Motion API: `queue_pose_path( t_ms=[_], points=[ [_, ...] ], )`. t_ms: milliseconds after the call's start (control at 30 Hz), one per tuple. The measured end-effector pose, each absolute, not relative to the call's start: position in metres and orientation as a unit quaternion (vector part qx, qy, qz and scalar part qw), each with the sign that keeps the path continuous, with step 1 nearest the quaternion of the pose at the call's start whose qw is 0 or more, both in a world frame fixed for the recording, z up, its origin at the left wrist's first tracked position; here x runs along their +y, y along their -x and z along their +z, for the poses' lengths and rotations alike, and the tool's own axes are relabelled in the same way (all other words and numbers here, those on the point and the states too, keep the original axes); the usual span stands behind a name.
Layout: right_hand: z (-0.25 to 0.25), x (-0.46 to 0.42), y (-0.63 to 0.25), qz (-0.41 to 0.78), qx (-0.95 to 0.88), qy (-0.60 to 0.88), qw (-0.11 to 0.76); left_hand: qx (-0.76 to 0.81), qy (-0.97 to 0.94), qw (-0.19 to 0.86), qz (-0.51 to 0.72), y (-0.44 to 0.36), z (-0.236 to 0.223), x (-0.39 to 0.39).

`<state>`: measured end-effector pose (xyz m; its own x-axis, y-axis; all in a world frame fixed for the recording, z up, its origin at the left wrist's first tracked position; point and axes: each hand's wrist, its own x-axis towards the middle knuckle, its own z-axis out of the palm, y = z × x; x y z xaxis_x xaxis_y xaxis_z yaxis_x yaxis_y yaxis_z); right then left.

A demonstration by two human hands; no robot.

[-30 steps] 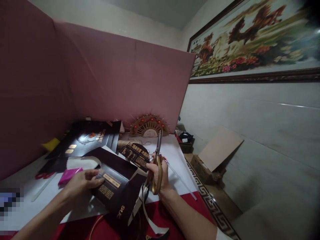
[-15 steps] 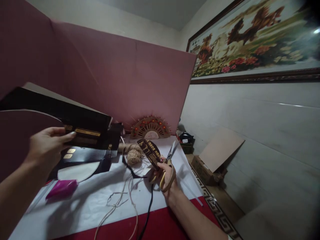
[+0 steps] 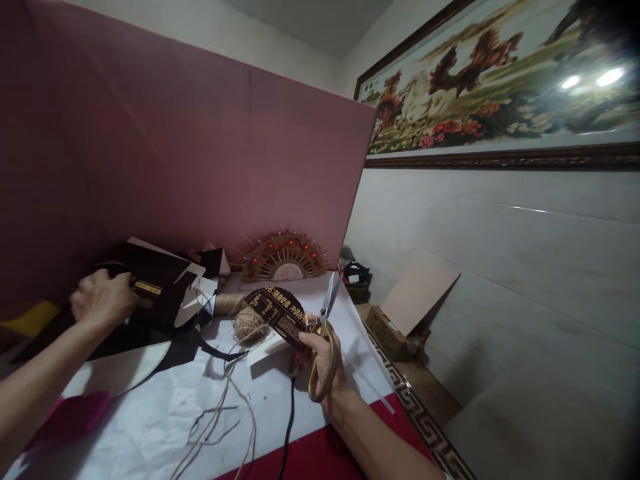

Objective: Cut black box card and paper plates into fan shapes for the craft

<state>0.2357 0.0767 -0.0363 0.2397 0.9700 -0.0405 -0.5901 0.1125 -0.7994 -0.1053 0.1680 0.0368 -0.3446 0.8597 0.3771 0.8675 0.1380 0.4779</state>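
Note:
My right hand grips gold-handled scissors, blades pointing up, and also pinches a curved dark card piece with gold print. My left hand is closed on a large dark cardboard sheet with a gold label, pressing it down on a pile of dark card at the left of the table. A ball of jute twine lies between the hands, its loose strands trailing toward me over white paper.
A pink board stands behind the table. A fan-shaped ornament leans against it. A black cable runs over the red table edge. A magenta object lies near left. A cardboard box sits on the floor right.
My left hand carried the big dark sheet up and leftward, then lowered it onto the pile at the left. My right hand kept the scissors and the cut-off curved piece.

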Motion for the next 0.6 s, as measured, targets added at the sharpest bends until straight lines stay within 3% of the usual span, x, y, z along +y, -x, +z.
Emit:
queue_pose_path(
  t_ms=[167, 367, 600],
  points=[
    [-0.026, 0.065, -0.234, 0.552, -0.342, 0.368, 0.665, -0.754, 0.572, 0.079, -0.315, 0.090, 0.050, 0.147],
    [-0.024, 0.058, -0.224, 0.564, -0.473, 0.400, 0.547, -0.696, 0.536, 0.165, -0.448, 0.051, 0.055, 0.111],
    [-0.021, 0.059, -0.229, 0.418, -0.627, 0.475, 0.454, -0.576, 0.635, 0.049, -0.513, -0.005, 0.004, 0.083]
  ],
)
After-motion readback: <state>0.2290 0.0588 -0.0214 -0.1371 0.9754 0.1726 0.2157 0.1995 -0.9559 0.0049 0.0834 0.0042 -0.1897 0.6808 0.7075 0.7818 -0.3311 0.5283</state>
